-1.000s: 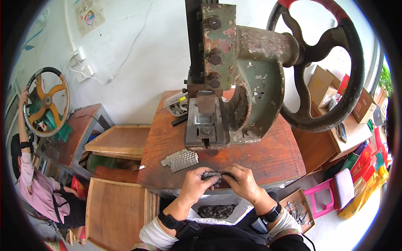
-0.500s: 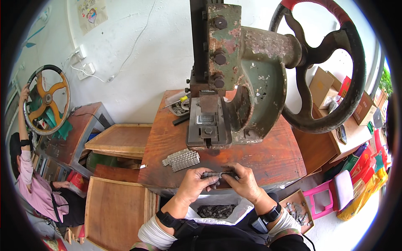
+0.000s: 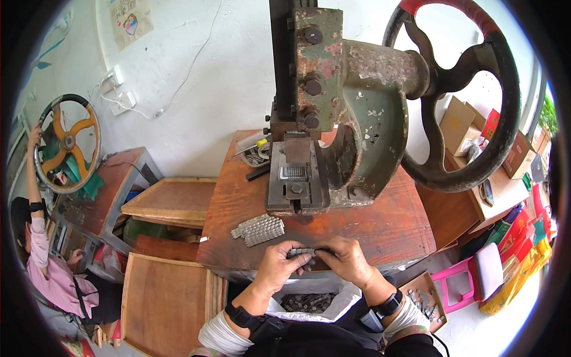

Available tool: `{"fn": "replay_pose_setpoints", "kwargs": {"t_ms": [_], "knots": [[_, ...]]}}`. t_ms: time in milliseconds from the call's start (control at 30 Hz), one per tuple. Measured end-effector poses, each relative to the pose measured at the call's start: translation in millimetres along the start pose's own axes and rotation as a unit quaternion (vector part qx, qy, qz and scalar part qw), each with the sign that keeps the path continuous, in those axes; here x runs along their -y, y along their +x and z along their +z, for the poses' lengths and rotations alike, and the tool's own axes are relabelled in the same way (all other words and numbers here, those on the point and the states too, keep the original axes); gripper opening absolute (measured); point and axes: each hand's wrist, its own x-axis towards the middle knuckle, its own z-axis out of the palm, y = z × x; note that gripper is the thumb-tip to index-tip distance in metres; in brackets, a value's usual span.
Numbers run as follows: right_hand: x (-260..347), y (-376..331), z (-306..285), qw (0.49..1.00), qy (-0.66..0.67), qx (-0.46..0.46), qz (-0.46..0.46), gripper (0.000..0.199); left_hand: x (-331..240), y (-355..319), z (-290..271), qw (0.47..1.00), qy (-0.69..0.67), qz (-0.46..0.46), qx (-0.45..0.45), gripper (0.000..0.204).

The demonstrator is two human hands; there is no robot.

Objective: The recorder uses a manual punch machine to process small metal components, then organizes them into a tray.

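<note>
Over the front edge of the wooden worktop (image 3: pixel 369 220), my left hand (image 3: pixel 277 265) and my right hand (image 3: pixel 350 260) meet fingertip to fingertip. Pinched between them is a short, dark grey metal link strip (image 3: pixel 301 252); the fingers cover its ends. Just beyond my left hand, a mat of joined metal links (image 3: pixel 258 229) lies on the worktop. Behind it stands a worn green hand press (image 3: pixel 372 131), with rows of small metal pieces (image 3: pixel 294 172) set in its die under the ram. Below my hands, a white bag (image 3: pixel 344 302) contains many loose dark metal pieces (image 3: pixel 308 302).
The press's large handwheel (image 3: pixel 437 77) reaches out at the right. A tray with a yellow-handled tool (image 3: pixel 260 143) sits left of the die. Wooden trays (image 3: pixel 163 303) stack at left, near a co-worker in pink (image 3: pixel 59 279) gripping another wheel (image 3: pixel 68 141). A pink stool (image 3: pixel 455 282) stands at right.
My fingers have shifted on the link strip, and more of its upper side shows by my left thumb. The co-worker's lower hand has moved up and left.
</note>
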Motion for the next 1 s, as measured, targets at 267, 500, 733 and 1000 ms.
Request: {"fn": "replay_pose_setpoints", "kwargs": {"t_ms": [267,500,733,1000], "knots": [[-4.4,-4.9,7.4,0.988,0.09,-0.04,0.119,0.043,0.0,0.4,2.4,0.999,-0.009,0.039,-0.005,0.01],[-0.1,-3.0,6.3,0.99,0.072,-0.051,0.106,0.041,-4.1,-3.1,2.2,0.953,0.252,0.155,-0.056,0.012],[2.7,-6.2,1.3,0.973,0.165,-0.034,0.155,0.037,-3.6,-5.0,0.5,1.0,0.006,0.002,-0.009,0.013],[4.6,-17.4,2.0,0.951,0.206,-0.043,0.227,0.035,-0.3,-15.0,12.7,0.998,-0.015,-0.041,-0.04,0.016]]}}
